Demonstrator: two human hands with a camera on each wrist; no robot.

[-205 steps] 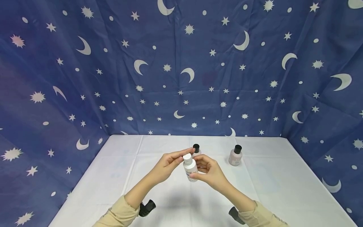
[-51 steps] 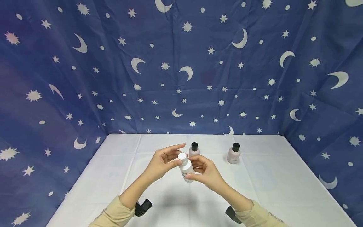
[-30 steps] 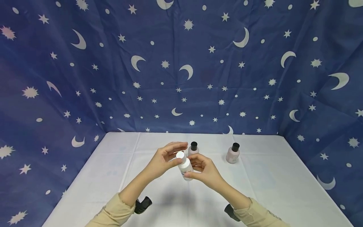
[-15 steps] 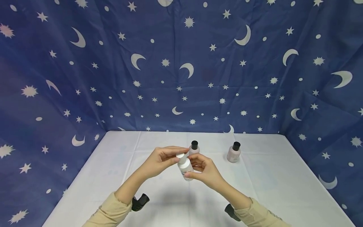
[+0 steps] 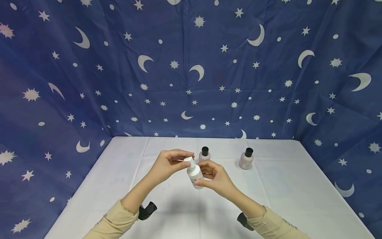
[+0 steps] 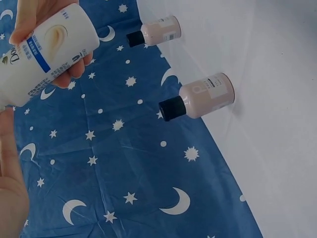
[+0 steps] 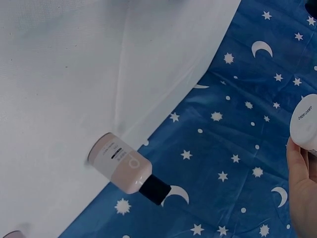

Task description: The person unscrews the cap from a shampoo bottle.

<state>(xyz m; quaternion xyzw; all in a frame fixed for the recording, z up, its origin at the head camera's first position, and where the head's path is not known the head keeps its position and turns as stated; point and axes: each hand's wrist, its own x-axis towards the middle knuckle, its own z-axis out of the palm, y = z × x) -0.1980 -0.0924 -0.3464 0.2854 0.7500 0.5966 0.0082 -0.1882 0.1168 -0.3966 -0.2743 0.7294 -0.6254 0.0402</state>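
Note:
A white Dove bottle (image 5: pixel 194 174) is held tilted above the table in the head view, its top leaning left. My right hand (image 5: pixel 219 181) grips its body between thumb and fingers. With thumb and fingertips, my left hand (image 5: pixel 165 165) pinches the white cap (image 5: pixel 189 161) at the top. Whether the cap has parted from the neck I cannot tell. In the left wrist view the bottle's printed label (image 6: pixel 42 52) faces the camera, and the cap end runs out of frame. The right wrist view catches only the bottle's white base (image 7: pixel 306 124).
Two pale pink bottles with black caps stand upright behind the hands: one near the middle (image 5: pixel 204 156), another farther right (image 5: pixel 246 160). A white cloth covers the table (image 5: pixel 298 192). A blue curtain with moons and stars (image 5: pixel 167 99) hangs along the back and sides.
The left fingers lay fairly straight over the cap earlier; their grip shifted repeatedly, and now they pinch it. The cap end has moved slightly left and up. The right hand's grip looks unchanged.

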